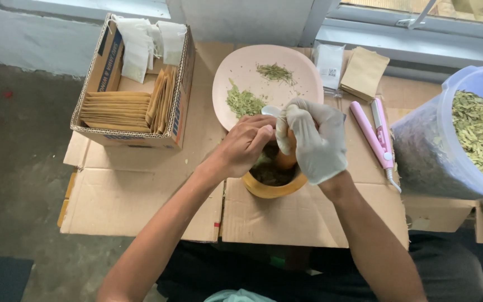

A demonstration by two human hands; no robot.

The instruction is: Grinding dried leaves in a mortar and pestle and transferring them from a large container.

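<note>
Brown envelopes (119, 107) fill the cardboard box (181, 100) far left. My bare left hand (245, 144) and gloved right hand (315, 142) pinch a small white bag (282, 126) over the yellow bowl (272, 190), whose contents stay mostly hidden.

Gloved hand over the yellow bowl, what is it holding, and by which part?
The gloved right hand pinches a small white filter bag near its top edge; the bare left hand grips that edge too.

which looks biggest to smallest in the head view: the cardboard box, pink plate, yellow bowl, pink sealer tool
1. cardboard box
2. pink plate
3. yellow bowl, though partly hidden under both hands
4. pink sealer tool, long but thin, so its place against the bowl is unsure
</note>
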